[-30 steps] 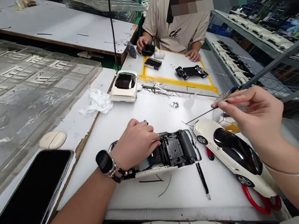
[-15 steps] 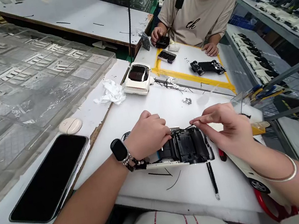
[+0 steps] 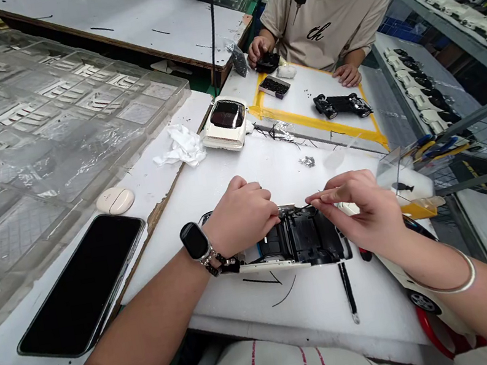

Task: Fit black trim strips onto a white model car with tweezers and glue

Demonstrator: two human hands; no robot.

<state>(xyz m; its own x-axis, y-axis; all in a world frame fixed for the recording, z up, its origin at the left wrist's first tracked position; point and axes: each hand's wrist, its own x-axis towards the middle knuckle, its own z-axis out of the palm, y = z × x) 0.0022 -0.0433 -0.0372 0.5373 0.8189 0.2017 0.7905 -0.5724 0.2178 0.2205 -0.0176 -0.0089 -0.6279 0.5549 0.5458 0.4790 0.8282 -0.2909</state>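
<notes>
Two hands at model car shell [image 3: 313, 240], interior up on white worktop [image 3: 321, 297]. Left hand [image 3: 243, 216] curled over it, fingertip hold hidden. Right hand [image 3: 365, 211] pinches thin black strip [image 3: 302, 207] at far edge; best pinched near tip, shell steady.

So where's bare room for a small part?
White board shows bare between the far car, foil scrap and left hand; also below the open car body, between curved strand and black strip. Crowded: around the right hand, near another car.

Bright worktop [image 3: 314, 311], dim upper-right corner
</notes>
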